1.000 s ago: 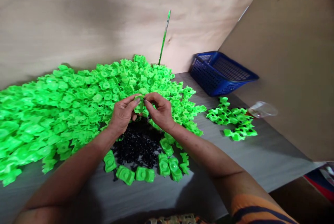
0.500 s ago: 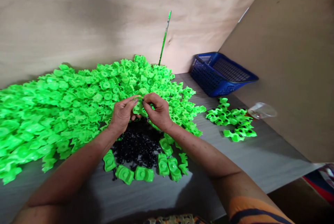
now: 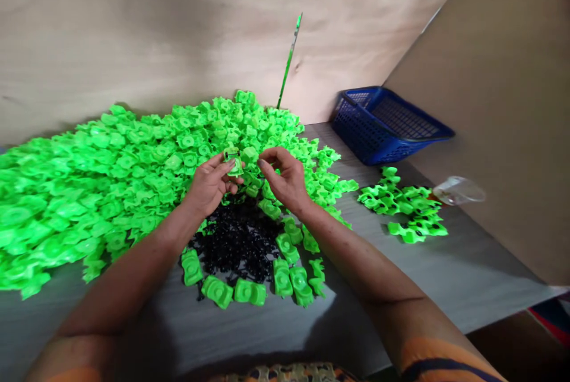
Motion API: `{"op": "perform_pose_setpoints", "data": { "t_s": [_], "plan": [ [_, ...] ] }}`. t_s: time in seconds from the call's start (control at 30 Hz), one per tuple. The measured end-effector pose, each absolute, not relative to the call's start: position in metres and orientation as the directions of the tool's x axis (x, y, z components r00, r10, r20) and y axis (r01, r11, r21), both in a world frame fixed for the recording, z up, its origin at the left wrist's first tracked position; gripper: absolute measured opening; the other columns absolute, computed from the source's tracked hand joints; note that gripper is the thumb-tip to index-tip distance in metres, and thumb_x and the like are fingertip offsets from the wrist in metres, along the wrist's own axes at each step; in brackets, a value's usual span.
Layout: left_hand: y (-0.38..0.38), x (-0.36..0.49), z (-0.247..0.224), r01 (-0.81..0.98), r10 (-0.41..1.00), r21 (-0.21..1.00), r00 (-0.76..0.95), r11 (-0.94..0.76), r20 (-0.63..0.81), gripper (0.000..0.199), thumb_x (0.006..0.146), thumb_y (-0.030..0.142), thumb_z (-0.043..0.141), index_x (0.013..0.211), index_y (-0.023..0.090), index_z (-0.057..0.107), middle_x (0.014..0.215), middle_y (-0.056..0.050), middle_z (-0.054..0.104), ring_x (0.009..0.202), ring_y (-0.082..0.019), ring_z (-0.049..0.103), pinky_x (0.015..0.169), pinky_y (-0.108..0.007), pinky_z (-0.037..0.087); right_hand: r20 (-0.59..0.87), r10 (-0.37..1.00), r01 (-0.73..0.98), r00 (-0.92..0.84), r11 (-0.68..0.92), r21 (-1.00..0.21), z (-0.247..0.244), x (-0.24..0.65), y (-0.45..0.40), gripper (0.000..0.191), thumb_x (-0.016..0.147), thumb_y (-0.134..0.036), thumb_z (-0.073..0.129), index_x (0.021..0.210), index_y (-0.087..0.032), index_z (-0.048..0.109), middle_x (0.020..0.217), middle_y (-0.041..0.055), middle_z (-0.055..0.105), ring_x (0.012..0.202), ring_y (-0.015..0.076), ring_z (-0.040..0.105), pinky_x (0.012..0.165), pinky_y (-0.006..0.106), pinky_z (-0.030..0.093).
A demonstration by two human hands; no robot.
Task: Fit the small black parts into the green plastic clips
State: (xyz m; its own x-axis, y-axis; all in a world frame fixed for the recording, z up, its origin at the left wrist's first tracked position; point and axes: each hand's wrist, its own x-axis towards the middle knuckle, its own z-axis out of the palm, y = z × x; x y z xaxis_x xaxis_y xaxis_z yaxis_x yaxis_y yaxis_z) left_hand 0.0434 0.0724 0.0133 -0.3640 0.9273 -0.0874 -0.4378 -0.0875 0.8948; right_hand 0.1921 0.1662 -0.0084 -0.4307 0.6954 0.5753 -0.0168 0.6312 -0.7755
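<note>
My left hand [image 3: 211, 186] is closed on a green plastic toy car body [image 3: 234, 168], held above the heap between thumb and fingers. Its underside faces me, and a black wheel axle [image 3: 232, 154] lies across its upper end. Just to the right is my right hand [image 3: 286, 179], apart from the car body, its fingers loosely curled and nothing visible in them. Below both hands lies a pile of black wheel axles [image 3: 238, 242]. Several loose green car bodies [image 3: 250, 291] border this pile along its front and right.
A large heap of green car bodies [image 3: 111, 174] covers the back and left of the table [image 3: 356, 334]. At right are a blue basket [image 3: 392, 126], a small group of car bodies with black parts [image 3: 407, 207] and a clear plastic cup [image 3: 461, 191]. A thin green-marked strip [image 3: 289, 61] stands against the wall.
My right hand has drawn away to the right from the car body. My left hand still holds it, and the black axle across it now shows. The whole view has shifted slightly.
</note>
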Motion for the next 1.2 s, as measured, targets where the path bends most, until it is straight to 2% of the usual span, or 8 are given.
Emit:
{"op": "perform_pose_setpoints", "data": {
  "t_s": [0.17, 0.3, 0.43, 0.6, 0.77, 1.0, 1.2],
  "plan": [
    [0.072, 0.041, 0.017, -0.528, 0.921, 0.847, -0.357, -0.060, -0.157, 0.021, 0.077, 0.020, 0.070, 0.096, 0.015, 0.062, 0.075, -0.003, 0.074, 0.052, -0.014, 0.066, 0.044, -0.022, 0.048, 0.470, 0.735, -0.027, -0.488, 0.526, -0.850, -0.019, 0.188, 0.168, 0.004, 0.087, -0.024, 0.060, 0.087, -0.020, 0.062, 0.079, -0.0006, 0.062, 0.073, 0.0128, 0.055, 0.068, 0.027, 0.045],
    [0.072, 0.045, 0.018, -0.575, 0.911, 0.818, -0.336, 0.002, -0.238, 0.018, 0.087, 0.016, 0.055, 0.100, 0.010, 0.065, 0.070, -0.006, 0.073, 0.048, -0.014, 0.063, 0.040, -0.021, 0.043, 0.411, 0.730, -0.046, -0.546, 0.463, -0.885, -0.024, 0.184, 0.165, 0.005, 0.086, -0.024, 0.059, 0.087, -0.020, 0.061, 0.077, -0.0015, 0.061, 0.071, 0.0125, 0.055, 0.068, 0.027, 0.044],
    [0.072, 0.046, 0.015, -0.584, 0.914, 0.811, -0.306, 0.041, -0.266, 0.015, 0.091, 0.015, 0.051, 0.099, 0.011, 0.064, 0.073, -0.008, 0.074, 0.056, -0.018, 0.070, 0.044, -0.023, 0.050, 0.412, 0.726, -0.019, -0.551, 0.483, -0.875, -0.021, 0.186, 0.163, 0.006, 0.086, -0.021, 0.057, 0.088, -0.020, 0.062, 0.075, -0.0026, 0.059, 0.069, 0.0119, 0.053, 0.066, 0.027, 0.043],
    [0.073, 0.046, 0.010, -0.579, 0.921, 0.813, -0.279, 0.065, -0.272, 0.016, 0.092, 0.016, 0.052, 0.099, 0.012, 0.066, 0.077, -0.010, 0.074, 0.074, -0.024, 0.077, 0.060, -0.032, 0.063, 0.486, 0.713, 0.031, -0.505, 0.578, -0.815, -0.023, 0.186, 0.164, 0.006, 0.086, -0.019, 0.059, 0.085, -0.020, 0.065, 0.075, -0.0016, 0.057, 0.072, 0.0135, 0.053, 0.070, 0.028, 0.044],
    [0.074, 0.050, 0.004, -0.583, 0.921, 0.812, -0.297, 0.034, -0.252, 0.014, 0.090, 0.012, 0.055, 0.098, 0.014, 0.066, 0.083, -0.005, 0.074, 0.067, -0.018, 0.074, 0.074, -0.039, 0.069, 0.428, 0.734, 0.026, -0.527, 0.518, -0.855, -0.032, 0.179, 0.169, 0.005, 0.081, -0.020, 0.068, 0.085, -0.020, 0.072, 0.078, -0.0013, 0.056, 0.075, 0.0146, 0.055, 0.073, 0.029, 0.048],
    [0.071, 0.059, 0.008, -0.564, 0.921, 0.821, -0.268, 0.088, -0.282, 0.021, 0.093, 0.011, 0.053, 0.107, 0.012, 0.068, 0.081, -0.005, 0.075, 0.059, -0.017, 0.073, 0.063, -0.033, 0.067, 0.404, 0.747, -0.004, -0.528, 0.473, -0.881, -0.035, 0.177, 0.169, 0.001, 0.078, -0.021, 0.075, 0.077, -0.020, 0.075, 0.074, -0.0032, 0.056, 0.070, 0.0118, 0.052, 0.069, 0.027, 0.045],
    [0.069, 0.059, 0.010, -0.535, 0.922, 0.837, -0.256, 0.114, -0.290, 0.022, 0.094, 0.012, 0.052, 0.110, 0.012, 0.067, 0.079, -0.006, 0.074, 0.058, -0.017, 0.072, 0.054, -0.028, 0.063, 0.429, 0.752, -0.020, -0.501, 0.485, -0.874, -0.035, 0.177, 0.163, 0.014, 0.080, -0.020, 0.073, 0.067, -0.019, 0.067, 0.071, -0.0033, 0.057, 0.067, 0.0106, 0.051, 0.067, 0.026, 0.044]
  ]
}}
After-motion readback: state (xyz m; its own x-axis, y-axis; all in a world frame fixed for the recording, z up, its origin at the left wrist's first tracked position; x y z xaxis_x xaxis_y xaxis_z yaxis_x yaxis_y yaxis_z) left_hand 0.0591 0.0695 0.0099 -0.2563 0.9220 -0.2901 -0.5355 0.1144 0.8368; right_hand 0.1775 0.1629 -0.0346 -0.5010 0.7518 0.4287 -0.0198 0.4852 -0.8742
